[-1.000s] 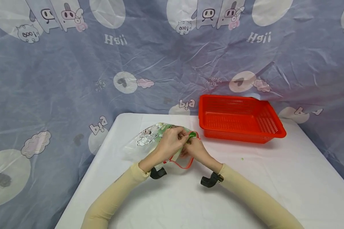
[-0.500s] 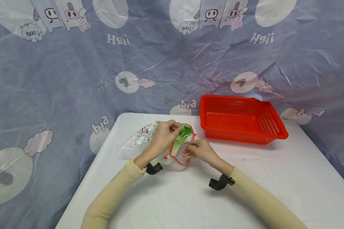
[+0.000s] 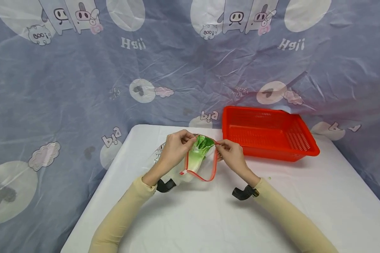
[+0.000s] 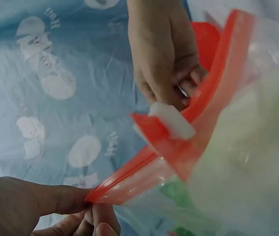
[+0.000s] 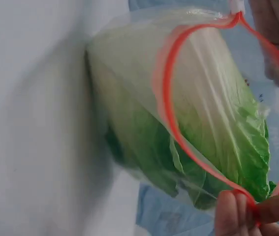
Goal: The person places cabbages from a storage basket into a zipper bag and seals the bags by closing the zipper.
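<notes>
A clear plastic zip bag [image 3: 210,168] with a red-edged mouth stands open between my hands, cartoon print on its far-left side. Inside it lies a head of leafy cabbage [image 5: 218,103], pale stalks toward me and green leaves by the far end of the mouth. My left hand [image 3: 174,149] pinches the red edge on the left; its fingertips [image 4: 65,199] show clearly in the left wrist view. On the opposite side, my right hand [image 3: 232,154] pinches the same edge between thumb and fingers [image 5: 230,209]. A white slider [image 4: 171,120] sits at the mouth's near corner.
A red perforated plastic basket [image 3: 264,151] stands at the table's back right, just beyond my right hand. Small green scraps [image 3: 269,178] lie on the white tablecloth [image 3: 196,218]. A printed grey-blue curtain [image 3: 177,70] hangs behind the table.
My hands were together at the bag's mouth, then the right one moved away and came back to pinch the right edge. The mouth has spread wider, and more cabbage shows.
</notes>
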`<state>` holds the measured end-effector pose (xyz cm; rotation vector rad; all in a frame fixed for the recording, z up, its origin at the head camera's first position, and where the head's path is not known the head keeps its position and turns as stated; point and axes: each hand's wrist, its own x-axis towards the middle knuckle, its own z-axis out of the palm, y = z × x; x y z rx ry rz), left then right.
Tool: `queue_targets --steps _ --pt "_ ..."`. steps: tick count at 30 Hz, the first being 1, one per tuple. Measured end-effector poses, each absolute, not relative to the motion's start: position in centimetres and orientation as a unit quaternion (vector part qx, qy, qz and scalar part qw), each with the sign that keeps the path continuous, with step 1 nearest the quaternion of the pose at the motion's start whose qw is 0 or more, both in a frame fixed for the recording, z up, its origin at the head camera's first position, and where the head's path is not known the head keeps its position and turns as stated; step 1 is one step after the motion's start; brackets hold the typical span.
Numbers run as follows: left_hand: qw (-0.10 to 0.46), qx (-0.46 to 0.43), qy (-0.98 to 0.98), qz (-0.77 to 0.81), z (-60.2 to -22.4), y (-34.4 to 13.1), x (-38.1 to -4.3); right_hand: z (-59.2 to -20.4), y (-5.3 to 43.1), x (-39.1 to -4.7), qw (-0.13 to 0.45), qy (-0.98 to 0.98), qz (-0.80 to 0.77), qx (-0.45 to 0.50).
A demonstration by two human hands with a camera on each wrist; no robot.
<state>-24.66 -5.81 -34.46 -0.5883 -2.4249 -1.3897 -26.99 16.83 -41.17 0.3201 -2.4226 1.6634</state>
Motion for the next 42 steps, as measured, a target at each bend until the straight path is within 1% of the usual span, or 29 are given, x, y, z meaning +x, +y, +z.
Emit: queue_targets --steps 3,7,11,15,19,23,29,32,34,38,42 --pt "0.142 -0.189 -0.840 -0.489 -33.7 -6.7 -24.7 -39.6 16.7 -26.3 0.111 -0.780 0.607 0.103" --pt "0.120 -0.182 -0.842 -0.494 -32.9 -7.6 -25.0 -37.0 16.5 -25.3 0.108 -0.723 0.678 0.073" --pt "0.067 -0.187 -0.860 -0.471 -33.1 -8.2 -25.0 -35.6 16.4 -24.6 0.105 -0.694 0.711 0.043" --pt "0.006 -0.199 -0.887 -0.416 -33.5 -9.3 -24.3 -35.4 17.1 -24.5 0.104 -0.683 0.722 0.026" --pt "-0.053 -0.237 -0.900 -0.362 -34.0 -10.4 -23.3 -35.6 18.1 -24.7 0.110 -0.669 0.735 0.019" --pt "-0.076 -0.279 -0.887 -0.359 -34.8 -10.5 -22.9 -35.5 19.0 -24.9 0.116 -0.650 0.751 0.017" --pt "-0.050 -0.290 -0.889 -0.350 -35.9 -9.7 -23.3 -35.2 19.5 -25.0 0.114 -0.636 0.763 0.013" --pt "-0.019 -0.282 -0.893 -0.349 -35.9 -9.7 -23.6 -34.9 19.9 -24.9 0.116 -0.631 0.767 0.018" --pt "0.011 -0.274 -0.889 -0.368 -35.4 -9.8 -23.7 -34.6 20.3 -24.8 0.123 -0.638 0.760 0.020" --pt "0.090 -0.260 -0.867 -0.416 -34.0 -9.9 -23.9 -33.7 20.9 -24.2 0.140 -0.684 0.716 0.022" --pt "0.151 -0.242 -0.845 -0.453 -32.5 -10.0 -23.8 -32.6 21.2 -23.2 0.133 -0.744 0.654 0.032"
